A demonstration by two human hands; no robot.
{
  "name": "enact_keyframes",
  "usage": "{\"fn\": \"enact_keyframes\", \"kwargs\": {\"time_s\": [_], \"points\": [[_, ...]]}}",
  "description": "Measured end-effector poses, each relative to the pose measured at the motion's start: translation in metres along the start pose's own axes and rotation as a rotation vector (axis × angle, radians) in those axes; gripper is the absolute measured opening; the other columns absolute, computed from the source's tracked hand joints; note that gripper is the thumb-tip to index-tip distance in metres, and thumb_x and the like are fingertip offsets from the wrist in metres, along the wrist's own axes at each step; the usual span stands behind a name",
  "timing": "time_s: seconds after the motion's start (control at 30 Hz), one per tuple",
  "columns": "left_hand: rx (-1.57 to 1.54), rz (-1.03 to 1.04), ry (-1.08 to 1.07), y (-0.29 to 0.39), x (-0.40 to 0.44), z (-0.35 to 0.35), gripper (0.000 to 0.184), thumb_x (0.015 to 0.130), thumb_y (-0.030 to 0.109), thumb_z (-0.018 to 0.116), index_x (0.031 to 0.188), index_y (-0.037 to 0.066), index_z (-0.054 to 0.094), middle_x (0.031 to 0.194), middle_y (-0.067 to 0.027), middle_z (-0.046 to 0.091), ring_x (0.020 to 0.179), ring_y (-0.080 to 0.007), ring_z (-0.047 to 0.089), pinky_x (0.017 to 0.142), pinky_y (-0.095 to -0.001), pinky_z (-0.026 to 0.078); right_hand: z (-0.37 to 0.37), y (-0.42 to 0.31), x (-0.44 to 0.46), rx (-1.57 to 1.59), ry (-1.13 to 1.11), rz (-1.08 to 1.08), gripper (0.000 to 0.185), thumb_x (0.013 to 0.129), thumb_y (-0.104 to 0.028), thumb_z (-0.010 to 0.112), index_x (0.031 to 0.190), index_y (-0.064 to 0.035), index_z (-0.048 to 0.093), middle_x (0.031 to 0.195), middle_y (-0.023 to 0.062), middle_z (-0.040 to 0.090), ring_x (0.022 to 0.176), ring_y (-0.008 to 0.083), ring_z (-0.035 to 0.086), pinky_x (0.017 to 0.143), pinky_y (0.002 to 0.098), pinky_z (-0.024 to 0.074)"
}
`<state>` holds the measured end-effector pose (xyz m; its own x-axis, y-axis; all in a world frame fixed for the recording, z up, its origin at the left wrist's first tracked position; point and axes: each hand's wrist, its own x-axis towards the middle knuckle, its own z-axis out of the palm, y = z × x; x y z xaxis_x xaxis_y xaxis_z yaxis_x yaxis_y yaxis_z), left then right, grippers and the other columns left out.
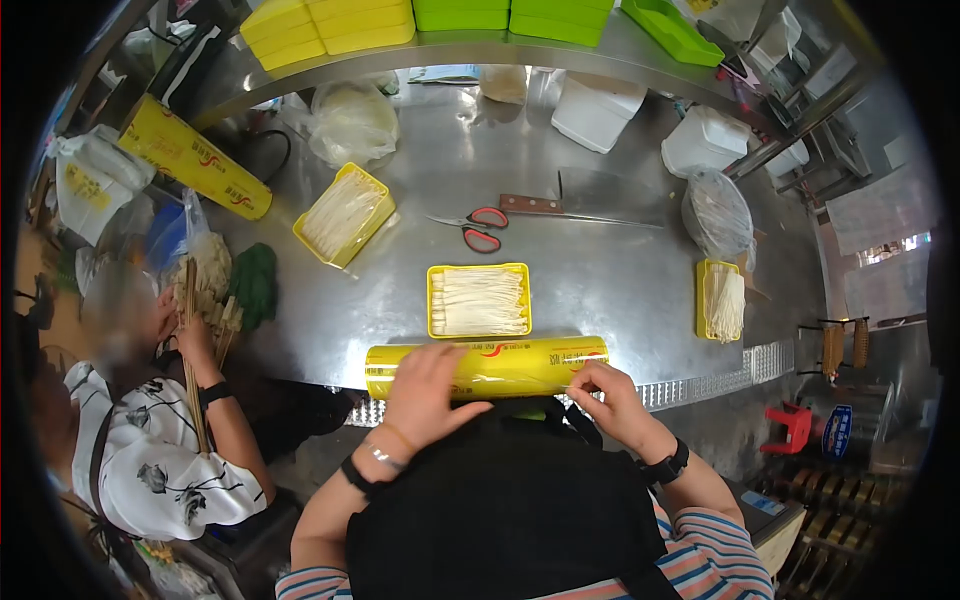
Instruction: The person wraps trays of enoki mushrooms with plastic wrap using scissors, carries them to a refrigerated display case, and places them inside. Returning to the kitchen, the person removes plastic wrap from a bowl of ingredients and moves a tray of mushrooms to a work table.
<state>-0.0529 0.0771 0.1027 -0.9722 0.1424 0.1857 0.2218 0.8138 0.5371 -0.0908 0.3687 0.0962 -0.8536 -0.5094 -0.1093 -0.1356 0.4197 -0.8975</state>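
Note:
A yellow roll of cling film (530,367) lies along the front edge of the steel table, close to my body. My left hand (425,390) rests over its left part, fingers laid across the top and thumb stretched apart. At the right end, my right hand (605,397) is closed in a pinch at the film's edge; the thin film itself is hard to make out. Just beyond the roll sits a yellow tray (432,302) filled with white enoki mushrooms (482,302) lying side by side.
Red-handled scissors (482,230) and a large knife (530,204) lie behind the tray. Other mushroom trays stand left (345,215) and right (720,300). A second film roll (195,160) is far left. A co-worker (160,440) holds sticks at left. Stacked trays (460,14) line the shelf.

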Motion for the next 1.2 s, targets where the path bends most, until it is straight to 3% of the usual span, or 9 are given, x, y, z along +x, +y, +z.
{"fn": "enact_keyframes", "kwargs": {"time_s": [0.07, 0.17, 0.33, 0.47, 0.5, 0.63, 0.8, 0.83, 1.2], "points": [[0.07, 0.174, -0.131, 0.007, 0.019, 0.02, 0.053, 0.07, 0.039, 0.074, 0.107, 0.005, 0.06, 0.104, -0.0133, 0.057, 0.099, -0.0312, 0.053, 0.086, -0.0412, 0.043, 0.0, -0.002, 0.0, 0.008, -0.008, -0.012, 0.011, 0.083, -0.008, 0.066, 0.085, -0.0009, 0.058, 0.081, 0.008, 0.059, 0.073, 0.0192, 0.059, 0.065, 0.0288, 0.048], [0.193, 0.14, -0.153, 0.007, 0.029, 0.048, 0.034, 0.072, 0.03, 0.07, 0.093, 0.005, 0.061, 0.091, -0.0126, 0.058, 0.089, -0.031, 0.055, 0.081, -0.0416, 0.043, -0.004, -0.012, 0.0, -0.067, -0.064, -0.135, 0.011, 0.084, -0.009, 0.065, 0.084, -0.0036, 0.055, 0.076, 0.0103, 0.056, 0.07, 0.0264, 0.057, 0.064, 0.0331, 0.0457], [0.301, 0.227, -0.026, -0.031, 0.02, 0.03, 0.012, 0.071, 0.016, 0.062, 0.077, 0.007, 0.058, 0.077, -0.0075, 0.058, 0.075, -0.026, 0.058, 0.071, -0.0376, 0.046, -0.009, -0.01, -0.01, -0.057, -0.106, -0.188, 0.01, 0.083, -0.008, 0.066, 0.081, -0.0045, 0.056, 0.075, 0.0105, 0.058, 0.07, 0.0299, 0.058, 0.088, 0.0388, 0.048], [0.446, 0.213, -0.117, -0.034, 0.006, 0.004, 0.005, 0.068, 0.013, 0.058, 0.071, 0.009, 0.056, 0.073, -0.0056, 0.056, 0.07, -0.024, 0.058, 0.066, -0.037, 0.046, -0.009, -0.005, -0.01, -0.06, -0.076, -0.165, 0.012, 0.081, -0.009, 0.068, 0.078, -0.0048, 0.057, 0.073, 0.0101, 0.058, 0.068, 0.0275, 0.059, 0.08, 0.0366, 0.0492], [0.499, 0.197, -0.166, -0.03, 0.005, -0.004, 0.01, 0.073, 0.019, 0.058, 0.071, 0.009, 0.06, 0.074, -0.0057, 0.058, 0.073, -0.0223, 0.059, 0.065, -0.0356, 0.047, -0.007, -0.003, -0.011, -0.057, -0.061, -0.16, 0.013, 0.08, -0.009, 0.069, 0.078, -0.0046, 0.057, 0.073, 0.0099, 0.058, 0.067, 0.0267, 0.059, 0.072, 0.0348, 0.049], [0.429, 0.081, -0.154, -0.036, -0.004, -0.011, 0.008, 0.074, 0.015, 0.057, 0.071, 0.008, 0.059, 0.075, -0.0074, 0.058, 0.068, -0.0237, 0.06, 0.058, -0.0339, 0.05, -0.009, -0.004, -0.009, -0.082, -0.054, -0.178, 0.011, 0.079, -0.008, 0.069, 0.079, -0.0047, 0.058, 0.075, 0.0106, 0.059, 0.07, 0.0275, 0.06, 0.066, 0.0333, 0.0489], [0.215, -0.007, -0.098, -0.038, -0.021, -0.011, 0.023, 0.078, 0.003, 0.053, 0.101, 0.009, 0.052, 0.089, -0.0106, 0.061, 0.068, -0.0301, 0.063, 0.056, -0.0376, 0.051, -0.001, 0.001, -0.006, -0.088, 0.077, -0.061, 0.011, 0.084, -0.007, 0.064, 0.088, -0.004, 0.054, 0.079, 0.0121, 0.062, 0.075, 0.0291, 0.063, 0.065, 0.0335, 0.0509], [0.215, 0.007, -0.089, -0.04, -0.024, -0.011, 0.024, 0.078, 0.002, 0.054, 0.101, 0.009, 0.053, 0.088, -0.0106, 0.062, 0.068, -0.0301, 0.062, 0.056, -0.0376, 0.051, 0.0, 0.008, -0.009, -0.116, 0.06, 0.067, 0.011, 0.086, -0.007, 0.062, 0.09, -0.0038, 0.052, 0.078, 0.0128, 0.064, 0.07, 0.0287, 0.065, 0.062, 0.0337, 0.0512], [0.12, 0.077, -0.053, -0.021, -0.053, -0.049, 0.021, 0.078, 0.004, 0.058, 0.099, 0.008, 0.059, 0.076, -0.0087, 0.059, 0.068, -0.0277, 0.059, 0.057, -0.0377, 0.049, -0.017, -0.033, -0.021, 0.071, 0.181, 0.12, 0.012, 0.087, -0.009, 0.064, 0.087, 0.0008, 0.057, 0.07, 0.009, 0.065, 0.066, 0.016, 0.066, 0.061, 0.0275, 0.0527]]}}
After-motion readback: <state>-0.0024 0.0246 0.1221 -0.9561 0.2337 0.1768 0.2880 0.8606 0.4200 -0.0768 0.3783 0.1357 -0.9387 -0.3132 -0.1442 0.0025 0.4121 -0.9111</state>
